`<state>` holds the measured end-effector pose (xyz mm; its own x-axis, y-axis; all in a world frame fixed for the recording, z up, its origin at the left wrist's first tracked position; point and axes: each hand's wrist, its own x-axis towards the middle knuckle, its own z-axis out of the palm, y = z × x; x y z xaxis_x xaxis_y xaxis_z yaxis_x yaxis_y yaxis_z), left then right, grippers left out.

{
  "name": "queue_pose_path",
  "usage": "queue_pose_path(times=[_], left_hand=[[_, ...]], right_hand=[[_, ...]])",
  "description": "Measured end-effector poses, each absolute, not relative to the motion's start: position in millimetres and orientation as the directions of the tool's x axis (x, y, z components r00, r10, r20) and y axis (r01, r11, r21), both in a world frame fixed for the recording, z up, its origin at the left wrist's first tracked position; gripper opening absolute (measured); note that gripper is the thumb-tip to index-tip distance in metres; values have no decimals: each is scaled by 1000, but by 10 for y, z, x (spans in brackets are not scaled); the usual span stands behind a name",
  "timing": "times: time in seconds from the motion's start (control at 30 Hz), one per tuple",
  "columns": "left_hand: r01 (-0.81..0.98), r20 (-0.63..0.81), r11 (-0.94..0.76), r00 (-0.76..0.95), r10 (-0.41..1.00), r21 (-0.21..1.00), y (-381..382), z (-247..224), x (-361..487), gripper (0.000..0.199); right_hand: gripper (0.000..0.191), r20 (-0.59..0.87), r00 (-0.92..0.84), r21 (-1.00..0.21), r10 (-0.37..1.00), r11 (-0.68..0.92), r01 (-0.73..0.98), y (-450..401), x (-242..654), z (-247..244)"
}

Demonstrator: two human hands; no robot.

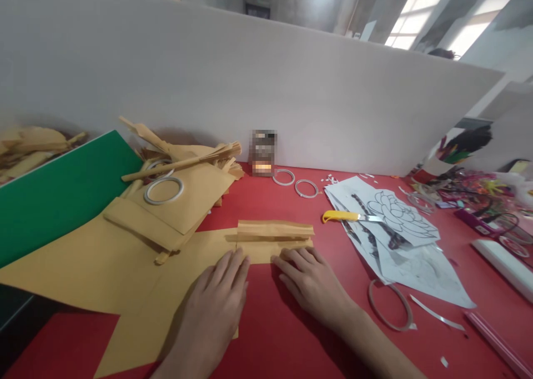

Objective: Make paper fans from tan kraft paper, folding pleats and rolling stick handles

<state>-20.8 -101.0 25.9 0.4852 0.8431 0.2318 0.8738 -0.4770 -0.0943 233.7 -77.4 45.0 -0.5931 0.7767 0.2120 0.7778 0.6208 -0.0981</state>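
A strip of brown kraft paper (275, 230), creased lengthwise with its far part standing up, lies on the red tabletop. My left hand (222, 287) rests flat at its left end, fingers stretched out, partly over larger kraft sheets (137, 273). At the strip's near right edge, my right hand (310, 279) lies palm down with its fingers spread on the paper. Neither hand grips anything. What lies under the palms is hidden.
A kraft paper pile (195, 185) with a white tape ring (164, 191) stands left, beside a green board (70, 196). On the right, a yellow-handled knife (341, 216) rests on drawing sheets (433, 273). A brown tape roll (390, 305) lies nearer. A white partition (250, 79) closes the back.
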Motion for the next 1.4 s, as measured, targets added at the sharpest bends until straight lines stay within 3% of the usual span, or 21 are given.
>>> queue_pose_path(times=[0.23,0.37,0.6,0.97,1.1,1.23,1.4], left_hand=[[749,324,-661,639,698,-53,-850,215,-5,51],[726,326,-688,649,687,6,-790,43,-25,52],[718,327,-692,637,698,78,-794,-48,-73,54],[698,309,-715,670,675,47,-777,-21,-88,52],[694,339,-720,677,653,0,-802,-10,-69,53],[695,404,-718,650,644,25,-829,-16,-54,61],[726,411,-683,600,687,80,-855,-31,-59,65]], right_hand=[[32,208,-602,-143,771,632,761,-750,2348,478],[37,245,-613,-138,751,653,745,-748,2383,455],[19,413,-593,-105,691,683,723,-697,2480,292],[28,325,-706,-61,629,759,648,-658,2595,329],[27,295,-694,-41,657,734,678,-677,2592,352],[25,291,-626,-44,724,663,747,-745,2482,366],[42,308,-550,67,776,559,826,-898,2229,359]])
